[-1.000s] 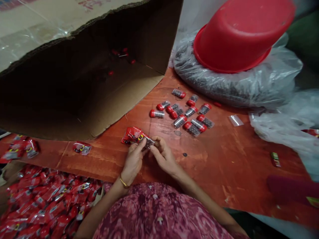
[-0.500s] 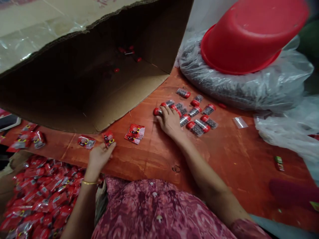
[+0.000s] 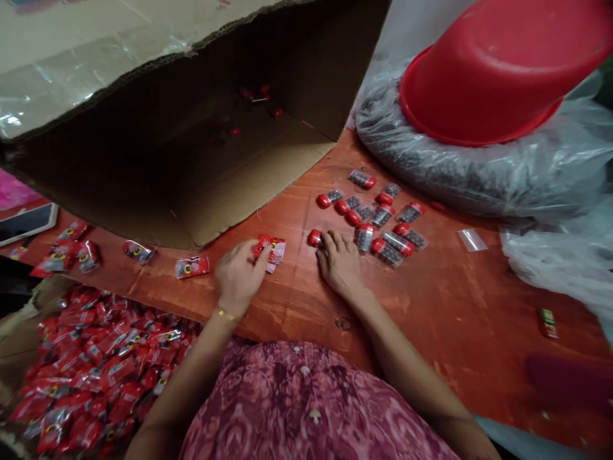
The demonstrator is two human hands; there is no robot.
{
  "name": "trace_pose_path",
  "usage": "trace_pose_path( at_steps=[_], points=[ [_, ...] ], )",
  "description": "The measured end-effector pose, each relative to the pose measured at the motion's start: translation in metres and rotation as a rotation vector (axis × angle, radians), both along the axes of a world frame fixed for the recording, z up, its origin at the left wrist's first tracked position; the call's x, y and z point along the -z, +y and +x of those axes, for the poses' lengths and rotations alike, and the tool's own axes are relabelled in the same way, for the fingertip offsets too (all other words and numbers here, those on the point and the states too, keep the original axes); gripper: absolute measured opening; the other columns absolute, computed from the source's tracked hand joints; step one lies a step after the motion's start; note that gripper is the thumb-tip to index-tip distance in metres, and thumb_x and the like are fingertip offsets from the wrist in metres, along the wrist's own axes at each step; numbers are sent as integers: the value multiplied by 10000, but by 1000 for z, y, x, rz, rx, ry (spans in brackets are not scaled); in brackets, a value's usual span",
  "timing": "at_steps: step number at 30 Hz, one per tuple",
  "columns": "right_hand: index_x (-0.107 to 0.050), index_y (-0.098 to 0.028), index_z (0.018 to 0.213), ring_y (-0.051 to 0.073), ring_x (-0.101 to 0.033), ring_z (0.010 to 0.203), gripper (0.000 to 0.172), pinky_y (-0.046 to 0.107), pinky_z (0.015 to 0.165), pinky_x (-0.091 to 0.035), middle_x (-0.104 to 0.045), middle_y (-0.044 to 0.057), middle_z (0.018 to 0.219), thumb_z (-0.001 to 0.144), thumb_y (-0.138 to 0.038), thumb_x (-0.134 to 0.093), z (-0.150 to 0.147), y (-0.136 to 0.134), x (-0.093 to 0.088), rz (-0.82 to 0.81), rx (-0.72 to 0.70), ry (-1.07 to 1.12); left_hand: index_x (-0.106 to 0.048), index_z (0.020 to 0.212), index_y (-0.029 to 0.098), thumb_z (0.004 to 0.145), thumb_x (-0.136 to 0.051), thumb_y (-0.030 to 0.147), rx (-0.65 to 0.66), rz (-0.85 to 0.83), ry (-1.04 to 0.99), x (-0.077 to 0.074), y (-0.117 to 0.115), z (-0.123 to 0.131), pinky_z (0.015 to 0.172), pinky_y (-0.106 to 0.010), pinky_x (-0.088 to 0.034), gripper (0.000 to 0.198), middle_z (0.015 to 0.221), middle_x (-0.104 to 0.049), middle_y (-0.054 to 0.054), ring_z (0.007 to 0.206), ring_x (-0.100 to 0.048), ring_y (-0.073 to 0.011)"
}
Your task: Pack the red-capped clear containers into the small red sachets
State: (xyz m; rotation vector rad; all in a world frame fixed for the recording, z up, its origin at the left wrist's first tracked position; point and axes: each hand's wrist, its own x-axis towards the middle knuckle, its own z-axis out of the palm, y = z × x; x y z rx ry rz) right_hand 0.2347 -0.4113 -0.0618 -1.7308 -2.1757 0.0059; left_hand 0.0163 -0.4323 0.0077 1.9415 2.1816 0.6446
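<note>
My left hand [image 3: 242,271], slightly blurred, has its thumb and fingers closed at the left edge of a small stack of red printed cards [image 3: 276,246]. Under the curled fingers of my right hand [image 3: 341,267] is a small clear tube with a red cap [image 3: 315,237]; the hand covers most of it. Just beyond lie several similar red-capped tubes [image 3: 383,214] filled with dark beads. To the left of my left hand, a red packaged piece [image 3: 192,267] lies on the table, with another packaged piece [image 3: 139,251] farther left.
A large cardboard box [image 3: 268,191] lies open toward me, a few red-capped tubes inside. Many red packs [image 3: 105,370] fill a container at lower left. A red tub [image 3: 493,83] rests on a plastic-wrapped bundle [image 3: 440,185]. A phone-like device [image 3: 29,223] lies at far left.
My left hand has left the packaged piece on the table and moved right to the card stack. My right hand has drawn a red-capped tube nearer, away from the group.
</note>
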Motion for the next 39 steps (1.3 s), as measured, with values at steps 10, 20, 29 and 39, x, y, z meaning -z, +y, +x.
trace_pose_path(
  at_steps=[10, 20, 29, 39],
  points=[
    [-517, -115, 1226, 293, -452, 1114, 406, 431, 919, -354, -532, 171, 1252, 901, -327, -398, -1, -1, -3, 17, -5, 90, -728, 788, 226, 782, -567, 367, 2, -145, -43, 30, 43, 0, 690, -292, -376, 214, 797, -640, -77, 793, -573, -208],
    [-609, -167, 892, 180, -560, 767, 347, 301, 702, -447, -637, 58, 828, 835, -484, -479, -48, -12, -46, -285, -110, 1078, -722, 773, 219, 765, -605, 372, 129, 156, -476, 4, 12, 16, 742, -271, -435, 193, 776, -656, -39, 784, -569, -160],
    [-404, -190, 520, 84, -329, 492, 394, 228, 487, -276, -352, -52, 505, 839, -407, -488, -57, -16, -40, -163, 4, 1204, -686, 678, 129, 726, -476, 659, 30, -516, -925, 1, -19, 27, 513, -242, -404, 572, 621, -648, -67, 518, -548, -133],
    [-610, -176, 742, 127, -518, 623, 222, 246, 597, -417, -587, 10, 668, 858, -328, -497, -63, -32, -27, -244, -29, 1235, -674, 716, 135, 583, -734, 482, -214, -263, -1308, 11, -26, 46, 538, -183, -399, 376, 543, -597, 19, 517, -508, -69]
  ],
)
